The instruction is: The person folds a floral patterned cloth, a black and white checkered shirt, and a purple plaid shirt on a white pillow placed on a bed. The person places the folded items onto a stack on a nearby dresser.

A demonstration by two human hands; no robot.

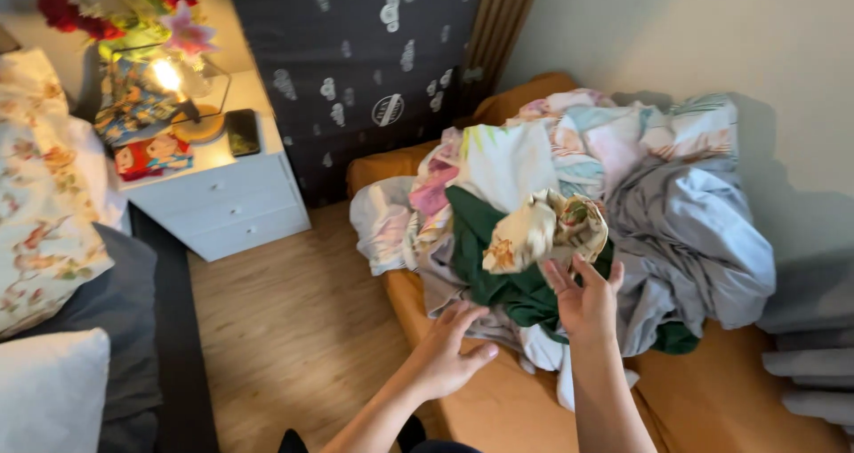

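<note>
My right hand is raised in front of the laundry pile, fingers spread and pointing up, their tips touching the underside of a cream flowered cloth that sits bunched on top of the heap. I cannot tell for sure that I have it pinched; the fingers look open, more propping it than closed on it. My left hand is lower, palm down, fingers loosely parted, reaching at the bottom edge of the pile where a pale grey sheet spills over. It holds nothing that I can see.

The flowered cloth lies against a dark green garment, and around them are a bluish-grey sheet and pastel patterned bedding, all heaped on an orange mattress beside the wall.

What worries me is how tangled everything looks. If I lift the flowered cloth with so light a touch, it may slip off my fingertips and drop back. If it is caught in the green garment, pulling could drag that along and tip the loose front of the heap onto the wooden floor. The white nightstand with its lit lamp and flowers stands well apart, so I judge it safe.
</note>
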